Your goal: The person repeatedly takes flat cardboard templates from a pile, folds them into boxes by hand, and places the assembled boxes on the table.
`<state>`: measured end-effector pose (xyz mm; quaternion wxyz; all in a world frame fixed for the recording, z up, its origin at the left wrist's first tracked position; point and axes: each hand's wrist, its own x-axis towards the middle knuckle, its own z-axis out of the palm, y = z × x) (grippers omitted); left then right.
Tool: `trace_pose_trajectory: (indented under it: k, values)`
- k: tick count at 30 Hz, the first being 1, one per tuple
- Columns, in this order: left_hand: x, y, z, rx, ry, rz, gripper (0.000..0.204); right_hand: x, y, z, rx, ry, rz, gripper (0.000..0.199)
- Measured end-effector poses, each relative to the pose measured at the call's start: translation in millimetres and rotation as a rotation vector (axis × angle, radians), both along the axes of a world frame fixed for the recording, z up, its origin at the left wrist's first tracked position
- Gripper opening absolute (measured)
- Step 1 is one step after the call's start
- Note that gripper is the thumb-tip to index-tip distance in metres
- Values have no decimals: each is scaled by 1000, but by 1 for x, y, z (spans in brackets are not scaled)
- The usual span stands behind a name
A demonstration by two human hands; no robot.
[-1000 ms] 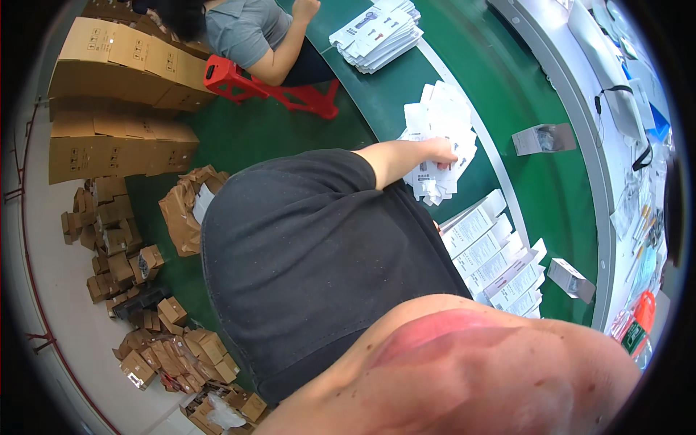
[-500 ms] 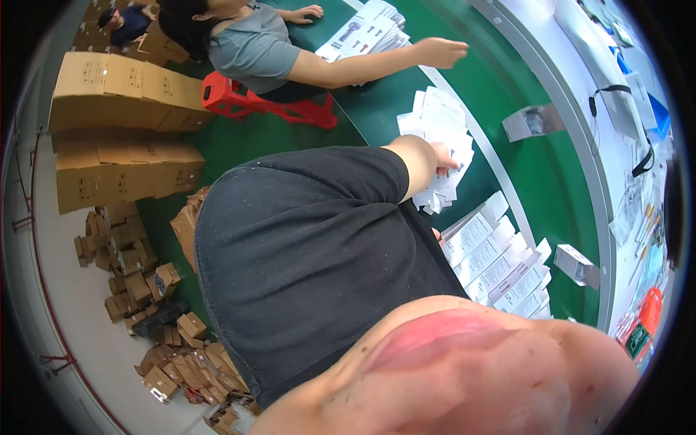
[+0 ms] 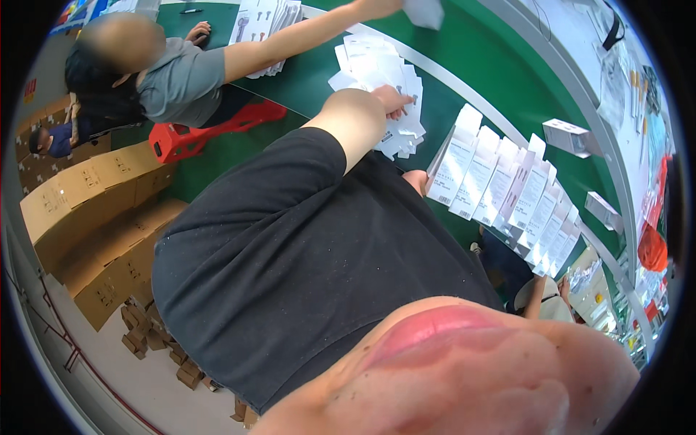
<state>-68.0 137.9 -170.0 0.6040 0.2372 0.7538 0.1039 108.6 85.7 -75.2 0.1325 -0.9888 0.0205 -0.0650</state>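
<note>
My left hand [image 3: 394, 98] reaches from a black sleeve onto a loose pile of flat white carton blanks [image 3: 377, 65] on the green table [image 3: 471, 80]. Its fingers curl on the top blank. Only a small part of my right hand [image 3: 417, 181] shows, close to my black shirt. It sits against the edge of a grey-white carton [image 3: 437, 165] at the near end of a row of upright white boxes [image 3: 507, 185]. Its grip is hidden.
A co-worker in a grey shirt [image 3: 181, 76] stretches an arm [image 3: 304, 32] across the table, with a white carton [image 3: 424, 11] at the hand. A red plastic frame [image 3: 210, 134] lies beside them. Large cardboard boxes [image 3: 94, 210] and small brown boxes [image 3: 156, 341] sit on the floor. Single white boxes [image 3: 573, 138] lie farther right.
My left hand stays on the pile of blanks. The co-worker's arm has stretched out across the table. My view has swung, bringing the row of upright boxes closer.
</note>
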Motion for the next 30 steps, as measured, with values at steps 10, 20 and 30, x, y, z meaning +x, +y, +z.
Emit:
trace_pose_trajectory:
  k: [10,20,30]
  values:
    - [2,-4,-15,109,46,-13,49,-5,12,-96,35,300,139,40]
    - [1,-16,-4,197,145,12,49,36,-30,-170,38,549,211,41]
    - [22,-138,-35,1078,626,-638,19,32,-25,-186,585,688,95,43]
